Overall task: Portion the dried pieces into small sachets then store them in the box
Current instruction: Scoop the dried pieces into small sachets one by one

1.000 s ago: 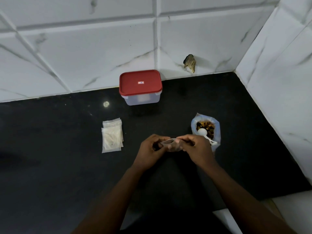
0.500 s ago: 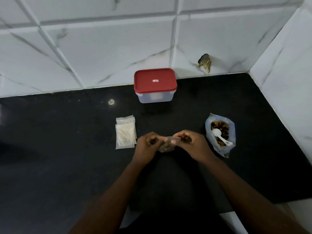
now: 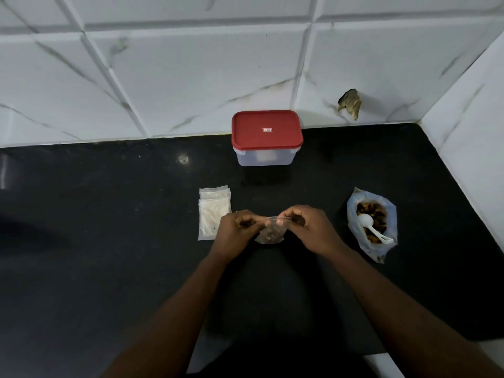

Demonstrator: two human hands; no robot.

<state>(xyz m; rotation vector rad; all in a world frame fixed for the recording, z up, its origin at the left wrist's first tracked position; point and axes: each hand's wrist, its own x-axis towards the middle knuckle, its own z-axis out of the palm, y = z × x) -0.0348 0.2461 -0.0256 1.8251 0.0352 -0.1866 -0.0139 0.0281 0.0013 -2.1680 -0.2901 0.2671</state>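
Both hands meet over the middle of the black counter (image 3: 109, 255), each pinching the top edge of one small clear sachet (image 3: 270, 236). On the left hand (image 3: 234, 233), thumb and curled fingers close on the left end of the sachet's mouth. On the right hand (image 3: 309, 231), thumb and forefinger nip the right end, the other fingers curled in. The sachet hangs between them with a little clump of brown dried pieces in its lower part; whether its bottom touches the counter cannot be told. Just left of the left hand, a small stack of empty sachets (image 3: 214, 214) lies flat on the counter. Off to the right, well apart from the hands, lies an open plastic bag (image 3: 379, 253) with more dried pieces (image 3: 375, 214) inside. A white spoon (image 3: 368, 222) rests on top of them. Behind, near the tiled wall (image 3: 191, 77), stands the box (image 3: 266, 158) with its red lid (image 3: 267, 129) on. A brownish scrap (image 3: 350, 103) clings to the wall right of the box
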